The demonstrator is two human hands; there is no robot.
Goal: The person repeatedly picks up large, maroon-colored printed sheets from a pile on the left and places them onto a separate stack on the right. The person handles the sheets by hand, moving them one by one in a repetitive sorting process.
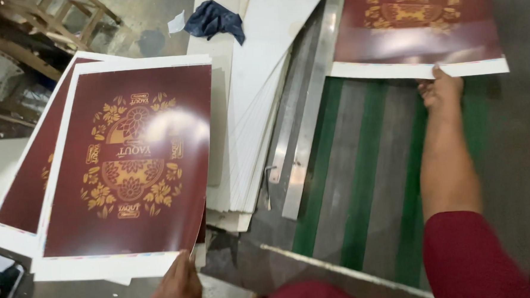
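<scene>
Right grip (pixel 440 90) pinching the white edge of a maroon printed sheet (pixel 417 29) over green belts (pixel 362 180), left grip (pixel 177 287) holding the corner of another maroon sheet (pixel 129 167) on a stack.

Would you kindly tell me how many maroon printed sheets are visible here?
3: one on the conveyor under the right hand, sheet; one atop the left stack by the left hand; one beneath it. More may be hidden below.

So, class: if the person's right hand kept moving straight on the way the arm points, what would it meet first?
The right hand already grips the white lower edge of the maroon printed sheet on the belt; going on, it would likely slide over that sheet.
</scene>
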